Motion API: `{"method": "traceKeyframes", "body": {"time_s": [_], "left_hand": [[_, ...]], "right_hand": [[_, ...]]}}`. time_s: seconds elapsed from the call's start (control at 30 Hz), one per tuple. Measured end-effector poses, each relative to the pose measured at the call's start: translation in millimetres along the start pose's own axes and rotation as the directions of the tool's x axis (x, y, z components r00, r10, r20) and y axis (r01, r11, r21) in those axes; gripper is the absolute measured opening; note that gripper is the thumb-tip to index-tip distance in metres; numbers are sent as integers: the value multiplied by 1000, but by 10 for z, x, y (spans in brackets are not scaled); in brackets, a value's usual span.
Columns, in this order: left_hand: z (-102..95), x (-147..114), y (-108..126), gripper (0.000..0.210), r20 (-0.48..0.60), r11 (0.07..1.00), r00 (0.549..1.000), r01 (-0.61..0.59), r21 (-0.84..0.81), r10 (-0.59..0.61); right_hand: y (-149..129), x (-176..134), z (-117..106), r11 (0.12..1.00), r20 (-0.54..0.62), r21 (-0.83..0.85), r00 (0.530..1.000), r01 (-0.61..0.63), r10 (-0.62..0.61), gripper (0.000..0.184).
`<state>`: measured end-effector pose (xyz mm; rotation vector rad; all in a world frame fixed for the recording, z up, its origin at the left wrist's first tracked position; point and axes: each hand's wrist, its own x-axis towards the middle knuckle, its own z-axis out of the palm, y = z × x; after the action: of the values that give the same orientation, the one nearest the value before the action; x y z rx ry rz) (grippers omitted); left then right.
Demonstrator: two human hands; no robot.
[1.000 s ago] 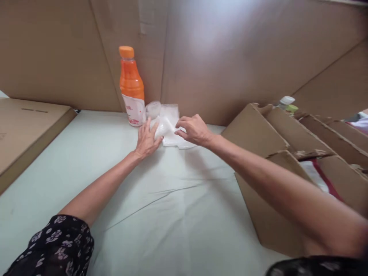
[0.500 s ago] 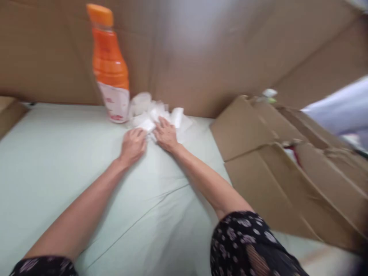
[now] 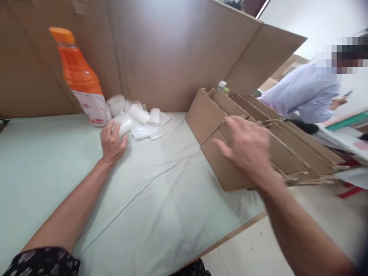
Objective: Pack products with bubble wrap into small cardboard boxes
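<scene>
A pile of white, partly see-through plastic bags, some rolled (image 3: 140, 120), lies against the cardboard wall. My left hand (image 3: 111, 142) rests at the pile's left end, fingers apart and touching the bags. Just behind it stands an orange bottle (image 3: 82, 82) with an orange cap and a white label. My right hand (image 3: 248, 147) is raised over the near side of a cardboard box with dividers (image 3: 218, 165). Its thumb is spread from its fingers, and I see nothing in it. Whether it touches the box is unclear.
A tall cardboard panel (image 3: 172, 57) stands along the back of the cloth-covered table (image 3: 161, 199). A white-capped bottle (image 3: 222, 86) pokes up from the divided box. Beyond it, at the right, is a person in a pale shirt (image 3: 301, 90). The table's edge runs along the lower right.
My right hand has left the plastic bags and moved right, over the divided box. My left hand stays by the pile, its fingers now more spread. The view has turned right.
</scene>
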<state>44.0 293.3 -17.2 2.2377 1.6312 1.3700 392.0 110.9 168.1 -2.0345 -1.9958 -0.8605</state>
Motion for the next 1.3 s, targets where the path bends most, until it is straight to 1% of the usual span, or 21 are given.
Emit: {"method": "traceKeyframes", "body": {"time_s": [0.07, 0.1, 0.2, 0.27, 0.33, 0.37, 0.43, 0.5, 0.57, 0.63, 0.67, 0.7, 0.73, 0.8, 0.87, 0.9, 0.97, 1.03, 1.1, 1.17, 1.3], "left_hand": [[-18, -15, 84, 57, -5, 1000, 1000, 11, 2, -11], [-37, -44, 133, 58, 8, 1000, 1000, 21, 5, -21], [-181, -245, 284, 60, 68, 999, 997, 43, 4, -43], [-382, -464, 367, 60, 108, 1000, 994, 18, -10, -17], [-677, -711, 431, 59, 140, 999, 990, -27, -37, 32], [-854, -834, 461, 59, 155, 998, 987, -42, -56, 50], [-1238, -1065, 524, 62, 179, 995, 982, -39, -95, 56], [-1612, -1278, 594, 67, 187, 992, 982, 0, -130, 25], [-1928, -1492, 656, 72, 189, 986, 982, 37, -162, -6], [-2159, -1719, 688, 75, 188, 977, 982, 68, -202, -29], [-2240, -1835, 688, 76, 188, 971, 981, 92, -220, -50], [-2298, -1949, 678, 78, 187, 964, 979, 124, -234, -81], [-2333, -2056, 660, 79, 186, 956, 975, 164, -243, -120], [-2341, -2226, 615, 81, 192, 933, 959, 256, -252, -211], [-2275, -2316, 587, 84, 201, 904, 937, 332, -269, -284], [-2224, -2329, 586, 84, 203, 889, 929, 358, -286, -309], [-2108, -2306, 601, 82, 199, 867, 918, 392, -307, -344], [-2015, -2240, 606, 75, 189, 859, 906, 421, -292, -379], [-1977, -2151, 551, 67, 187, 848, 883, 467, -249, -431], [-2003, -2041, 415, 59, 176, 822, 851, 524, -222, -495], [-2120, -1770, 18, 61, 47, 734, 779, 608, -303, -625]], "right_hand": [[507, -203, 19, 975, 85, -198, 989, -100, 119, 41], [697, -273, 60, 967, 145, -221, 977, -125, 159, 37], [972, -411, 135, 986, 290, -94, 943, -141, 163, 45], [928, -486, 64, 997, 270, 24, 961, -77, 68, 47], [729, -565, -106, 988, 153, 140, 984, 72, -93, 46], [577, -602, -214, 964, 80, 205, 978, 172, -192, 43], [187, -657, -448, 869, -56, 327, 926, 371, -374, 35], [-273, -674, -676, 755, -124, 413, 852, 510, -508, 31], [-713, -661, -878, 649, -153, 480, 785, 590, -600, 32], [-1027, -637, -1032, 537, -204, 549, 725, 641, -658, 29], [-1111, -628, -1079, 489, -251, 580, 714, 652, -654, 22], [-1143, -622, -1100, 462, -300, 609, 727, 644, -617, 15], [-1130, -620, -1089, 468, -338, 639, 769, 611, -542, 13], [-1015, -635, -960, 542, -336, 715, 897, 442, -289, 16], [-892, -686, -707, 557, -179, 812, 983, 175, -48, 17], [-864, -730, -550, 517, -60, 854, 998, 52, -1, 20], [-909, -841, -223, 390, 166, 913, 983, -122, -81, 33], [-1086, -940, 54, 267, 277, 938, 941, -221, -194, 48], [-1346, -957, 230, 169, 314, 944, 926, -282, -209, 54], [-1634, -847, 310, 96, 333, 943, 918, -319, -214, 54], [-2148, -316, 414, 24, 285, 954, 877, -299, -387, 55]]}}
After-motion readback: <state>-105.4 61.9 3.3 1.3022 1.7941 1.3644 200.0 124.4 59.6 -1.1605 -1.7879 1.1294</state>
